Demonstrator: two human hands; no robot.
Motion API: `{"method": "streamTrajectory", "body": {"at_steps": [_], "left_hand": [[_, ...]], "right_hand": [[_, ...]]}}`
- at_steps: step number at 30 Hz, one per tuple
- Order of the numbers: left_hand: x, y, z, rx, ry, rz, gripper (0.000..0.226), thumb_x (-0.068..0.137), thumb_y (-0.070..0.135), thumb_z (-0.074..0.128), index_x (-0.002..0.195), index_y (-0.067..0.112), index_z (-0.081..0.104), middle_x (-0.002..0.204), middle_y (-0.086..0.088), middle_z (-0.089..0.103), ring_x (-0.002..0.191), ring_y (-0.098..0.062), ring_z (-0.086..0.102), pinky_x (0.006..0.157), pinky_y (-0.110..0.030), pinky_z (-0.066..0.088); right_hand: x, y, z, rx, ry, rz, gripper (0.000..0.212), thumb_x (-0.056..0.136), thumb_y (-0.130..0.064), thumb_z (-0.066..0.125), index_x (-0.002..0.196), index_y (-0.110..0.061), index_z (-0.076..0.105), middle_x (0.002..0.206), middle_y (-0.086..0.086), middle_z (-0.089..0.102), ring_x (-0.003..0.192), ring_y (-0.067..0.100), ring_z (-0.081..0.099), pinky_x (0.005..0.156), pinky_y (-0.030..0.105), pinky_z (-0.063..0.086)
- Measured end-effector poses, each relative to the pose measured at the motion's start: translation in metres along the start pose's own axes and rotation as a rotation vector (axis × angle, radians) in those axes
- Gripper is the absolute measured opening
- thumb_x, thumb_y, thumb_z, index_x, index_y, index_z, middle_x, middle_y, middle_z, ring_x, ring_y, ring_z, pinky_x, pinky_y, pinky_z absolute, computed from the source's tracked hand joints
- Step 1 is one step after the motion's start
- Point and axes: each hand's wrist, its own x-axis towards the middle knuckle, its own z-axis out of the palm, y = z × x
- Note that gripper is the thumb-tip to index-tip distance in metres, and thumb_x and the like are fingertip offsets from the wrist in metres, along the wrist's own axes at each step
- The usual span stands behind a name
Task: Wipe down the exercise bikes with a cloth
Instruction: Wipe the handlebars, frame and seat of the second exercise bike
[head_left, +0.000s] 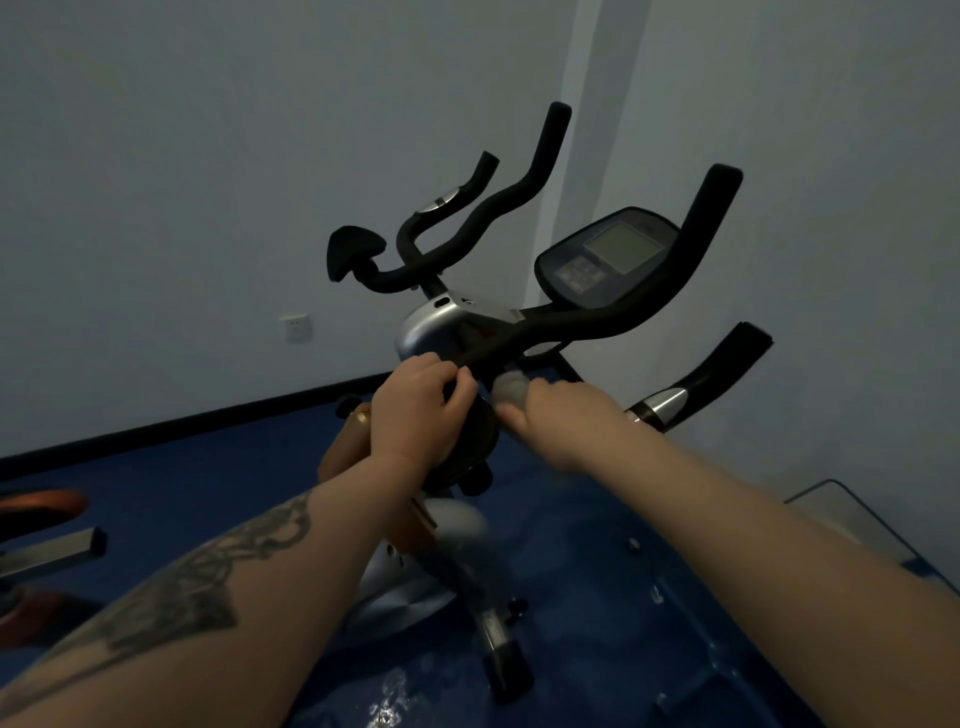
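Observation:
An exercise bike (441, 332) with black foam handlebars (597, 322) and a grey console screen (608, 257) stands in front of me in dim light. My left hand (421, 410) curls its fingers around the black handlebar stem just below the silver housing. My right hand (556, 421) grips a small grey cloth (511, 387) and holds it against the same bar, right beside the left hand. The right hand is motion-blurred. The bike's silver frame and base (498, 639) run down between my forearms.
Blue floor (597, 597) lies around the bike, with wet-looking glints near the bottom. Parts of another orange and grey machine (47, 525) stick in from the left edge. White walls and a black skirting board stand behind; a wall socket (296, 327) sits low on the left wall.

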Motion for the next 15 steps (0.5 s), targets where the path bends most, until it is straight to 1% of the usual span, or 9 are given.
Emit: {"method": "streamTrajectory", "body": {"at_steps": [2,3,5,7,9,10,11,13,15], "left_hand": [[0.001,-0.001,0.001,-0.001,0.008,-0.001,0.039,0.092,0.024,0.055,0.056,0.021,0.04,0.06,0.01,0.035,0.059,-0.013,0.039,0.049,-0.021,0.019],[0.001,-0.001,0.001,-0.001,0.01,-0.005,0.039,0.092,0.025,0.055,0.056,0.021,0.04,0.06,0.01,0.035,0.059,-0.012,0.039,0.049,-0.02,0.019],[0.001,-0.002,0.002,-0.001,0.01,-0.008,0.039,0.092,0.025,0.055,0.056,0.02,0.041,0.06,0.01,0.035,0.059,-0.013,0.039,0.049,-0.02,0.019],[0.002,-0.002,0.002,-0.001,0.006,-0.006,0.039,0.092,0.024,0.055,0.057,0.019,0.042,0.061,0.008,0.037,0.06,-0.014,0.04,0.049,-0.021,0.019],[0.001,-0.002,0.002,0.002,0.0,-0.009,0.039,0.093,0.024,0.056,0.057,0.017,0.043,0.062,0.007,0.038,0.061,-0.015,0.041,0.049,-0.021,0.019],[0.001,-0.001,0.002,0.001,-0.004,-0.007,0.038,0.093,0.024,0.056,0.057,0.017,0.044,0.062,0.006,0.039,0.061,-0.015,0.041,0.049,-0.021,0.02],[0.001,-0.001,0.001,0.0,-0.006,-0.002,0.038,0.093,0.024,0.056,0.058,0.017,0.044,0.063,0.005,0.04,0.061,-0.016,0.042,0.049,-0.022,0.02],[0.0,-0.001,0.001,-0.001,-0.008,0.009,0.038,0.094,0.024,0.055,0.058,0.018,0.043,0.062,0.007,0.038,0.061,-0.015,0.042,0.05,-0.021,0.021],[0.001,-0.001,0.001,0.0,-0.005,0.008,0.037,0.093,0.024,0.055,0.058,0.02,0.042,0.061,0.01,0.035,0.06,-0.014,0.04,0.05,-0.02,0.019]], "right_hand": [[-0.013,-0.004,0.006,-0.089,0.073,0.059,0.049,0.1,-0.05,0.034,0.125,-0.008,0.044,0.116,0.012,0.059,0.104,0.029,0.059,0.067,0.034,0.035],[-0.012,-0.006,0.006,-0.113,0.072,0.071,0.049,0.101,-0.049,0.034,0.126,-0.009,0.043,0.117,0.011,0.059,0.104,0.029,0.058,0.066,0.035,0.035],[0.001,-0.009,0.001,-0.166,0.025,0.014,0.04,0.102,-0.035,0.041,0.136,-0.016,0.036,0.123,0.012,0.052,0.108,0.031,0.055,0.07,0.037,0.041],[0.019,-0.007,-0.005,-0.059,-0.03,-0.012,0.046,0.101,-0.025,0.043,0.143,-0.022,0.026,0.133,0.013,0.048,0.113,0.034,0.052,0.079,0.041,0.046],[0.031,-0.002,-0.009,0.107,-0.102,0.019,0.056,0.103,-0.025,0.035,0.153,-0.021,0.009,0.147,0.016,0.037,0.123,0.036,0.047,0.093,0.042,0.045],[0.032,-0.002,-0.009,0.141,-0.119,0.03,0.058,0.104,-0.027,0.031,0.154,-0.02,0.003,0.15,0.018,0.033,0.126,0.036,0.045,0.094,0.04,0.043],[0.029,-0.001,-0.006,0.141,-0.12,0.034,0.057,0.104,-0.029,0.028,0.154,-0.019,0.005,0.147,0.02,0.035,0.125,0.036,0.045,0.09,0.039,0.041],[0.013,-0.003,0.0,0.097,-0.037,0.071,0.05,0.103,-0.036,0.026,0.149,-0.016,0.027,0.134,0.018,0.048,0.115,0.035,0.051,0.075,0.038,0.038],[-0.007,-0.01,0.011,-0.014,0.109,0.144,0.049,0.102,-0.046,0.026,0.13,-0.01,0.043,0.114,0.012,0.061,0.102,0.029,0.059,0.064,0.034,0.034]]}}
